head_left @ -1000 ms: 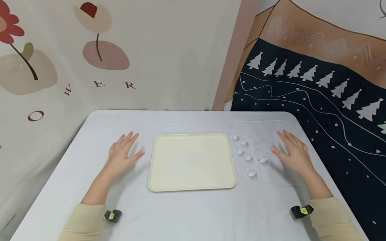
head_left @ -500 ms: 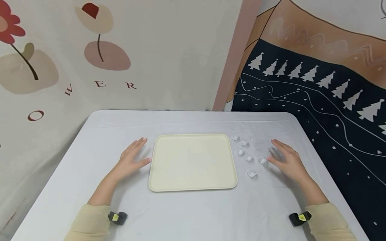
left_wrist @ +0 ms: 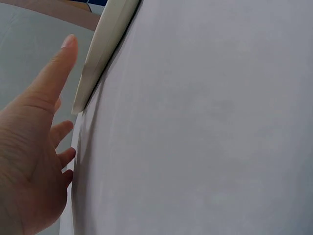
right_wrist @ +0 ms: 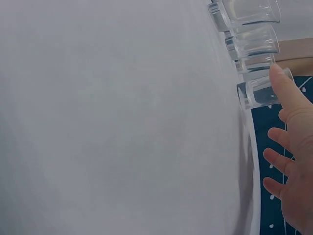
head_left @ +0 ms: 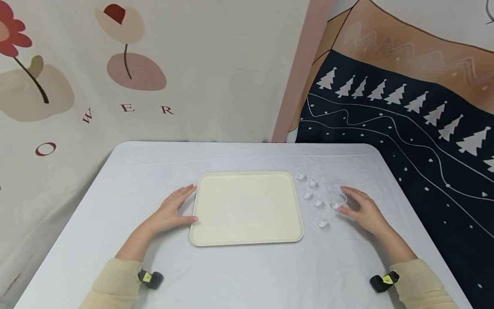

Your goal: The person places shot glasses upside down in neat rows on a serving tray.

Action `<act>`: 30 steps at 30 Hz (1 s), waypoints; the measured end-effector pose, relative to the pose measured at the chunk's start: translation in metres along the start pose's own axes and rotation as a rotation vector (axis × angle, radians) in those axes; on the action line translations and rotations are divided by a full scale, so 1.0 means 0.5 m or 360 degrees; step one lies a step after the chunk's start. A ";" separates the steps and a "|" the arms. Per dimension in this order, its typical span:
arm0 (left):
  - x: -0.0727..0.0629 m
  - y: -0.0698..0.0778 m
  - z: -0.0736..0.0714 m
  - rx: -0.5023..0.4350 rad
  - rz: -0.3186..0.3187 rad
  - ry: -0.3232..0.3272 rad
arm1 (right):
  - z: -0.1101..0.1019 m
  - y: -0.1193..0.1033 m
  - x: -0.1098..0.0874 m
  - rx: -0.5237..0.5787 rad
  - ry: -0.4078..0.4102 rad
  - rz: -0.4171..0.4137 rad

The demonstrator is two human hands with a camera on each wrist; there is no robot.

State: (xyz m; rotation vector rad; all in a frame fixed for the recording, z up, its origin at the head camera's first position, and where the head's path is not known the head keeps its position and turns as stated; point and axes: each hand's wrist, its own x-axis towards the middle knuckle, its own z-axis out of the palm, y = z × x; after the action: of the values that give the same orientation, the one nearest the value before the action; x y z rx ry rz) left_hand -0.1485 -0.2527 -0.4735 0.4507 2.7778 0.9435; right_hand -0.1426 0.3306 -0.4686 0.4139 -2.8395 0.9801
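Observation:
A cream rectangular tray (head_left: 247,208) lies flat on the white-covered table. My left hand (head_left: 169,213) is at its left edge, thumb and fingers spread; whether they touch the rim is unclear. In the left wrist view the thumb points up beside the tray's side (left_wrist: 101,56). To the right of the tray stand several small clear cups (head_left: 317,200). My right hand (head_left: 364,211) is beside the rightmost clear cup (head_left: 338,201), fingers behind it and thumb in front. In the right wrist view the thumb overlaps that cup (right_wrist: 257,93); a firm grip is not visible.
The white tablecloth (head_left: 247,277) covers the table, whose far edge meets a wall hanging (head_left: 216,86) with flower prints. A dark tree-patterned cloth (head_left: 424,171) hangs at the right. The other cups stand close together between the tray and the right hand.
Both hands have moved inward and lower: the left from the open table to the tray's left edge, the right leftward to the rightmost cup. Tray and cups have stayed in place.

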 end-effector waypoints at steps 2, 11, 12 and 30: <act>0.000 -0.001 0.001 0.0000 0.0020 -0.0013 | 0.004 0.001 -0.001 0.0003 0.0000 0.0001; 0.000 -0.006 -0.002 -0.0011 0.0145 -0.0021 | 0.024 0.001 -0.004 0.0004 0.0033 0.0039; -0.001 -0.007 -0.002 -0.0004 0.0163 -0.0021 | 0.026 0.000 -0.004 0.0000 0.0036 0.0046; 0.004 -0.021 0.004 0.0060 0.0223 -0.0036 | 0.053 -0.002 -0.005 -0.0017 0.0151 0.0106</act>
State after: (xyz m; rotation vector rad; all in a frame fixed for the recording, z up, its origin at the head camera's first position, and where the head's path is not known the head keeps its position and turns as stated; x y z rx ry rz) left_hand -0.1521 -0.2586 -0.4818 0.6657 2.7779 0.9093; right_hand -0.1402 0.3142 -0.4891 0.2660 -2.7886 0.9682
